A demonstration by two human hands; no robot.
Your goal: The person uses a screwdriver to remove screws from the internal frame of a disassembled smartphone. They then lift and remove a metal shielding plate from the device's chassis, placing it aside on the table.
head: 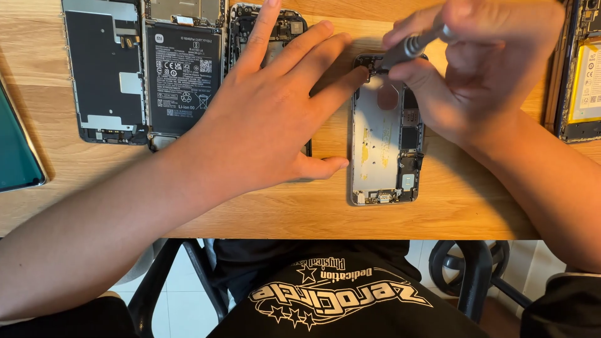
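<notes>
Right hand is clenching a slim grey screwdriver in a pinch of thumb and fingers, shaft slanting down and to the left, tip meeting the top edge of the opened silver phone chassis; the exact screw under the tip is hidden by blur and by the fingers. Left hand is lying flat and released, holding nothing, fingers splayed across the wooden table, with the fingertips pressing against the chassis's upper left corner and the thumb pointing toward its left rail. Judgement on doing this step well: the driver is wanting to stand more upright over the screw head, pushing lightly down while turning, so the bit is not slipping out and scarring the boards; the flat hand is best continuing to brace the frame so it is not sliding on the smooth wood. The chassis is lying face-open, long side running away from the person, just to the right of the left palm and directly below the right hand, near the table's front edge. Under the left fingers another stripped phone frame is partly showing. Further left, a phone with a black battery and a dark back panel are lying side by side; a phone with a yellow battery is sitting at the far right edge, well apart.
</notes>
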